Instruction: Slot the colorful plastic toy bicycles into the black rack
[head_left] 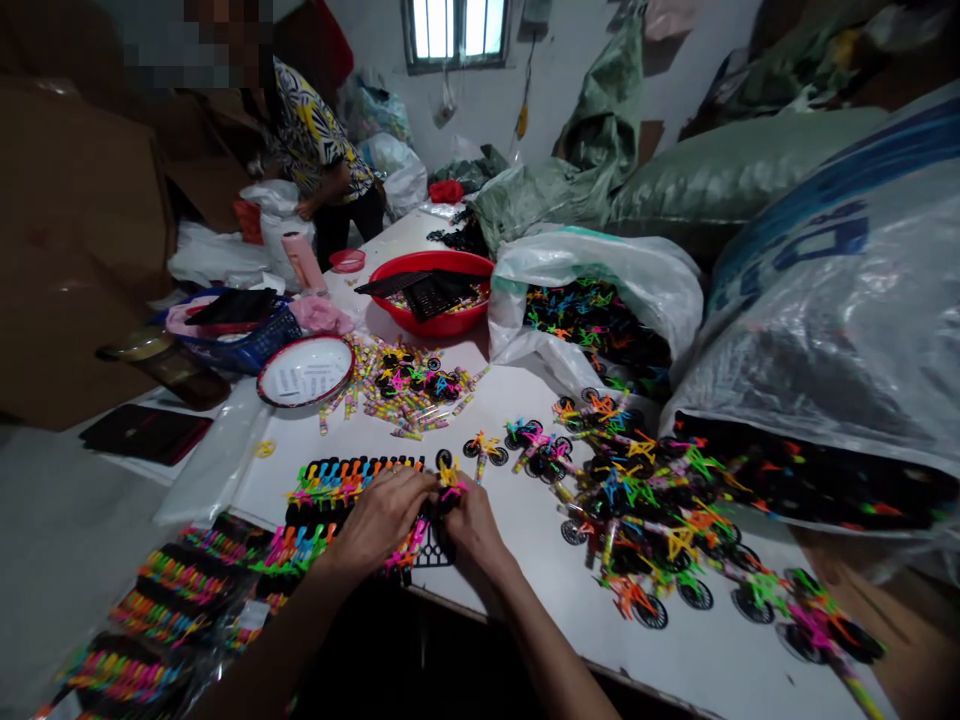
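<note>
Both hands are close together at the table's front edge, over the right end of a black rack (433, 548) with rows of colourful toy bicycles (322, 480). My left hand (386, 515) lies over the rack, its fingers bent toward the right; what its fingertips hold is hidden. My right hand (474, 520) is closed round a small toy bicycle (448, 480) with yellow and pink parts and black wheels. Just behind the hands lies an orange and yellow toy bicycle (486, 448). A large pile of toy bicycles (645, 500) spreads to the right.
Candy tubes (420, 410) lie mid-table near a white bowl (306, 370) and a red basin (431, 320). Open sacks (517, 300) of toys stand at the right. Packed toys (180, 590) are at the lower left. A person (322, 130) stands at the far left.
</note>
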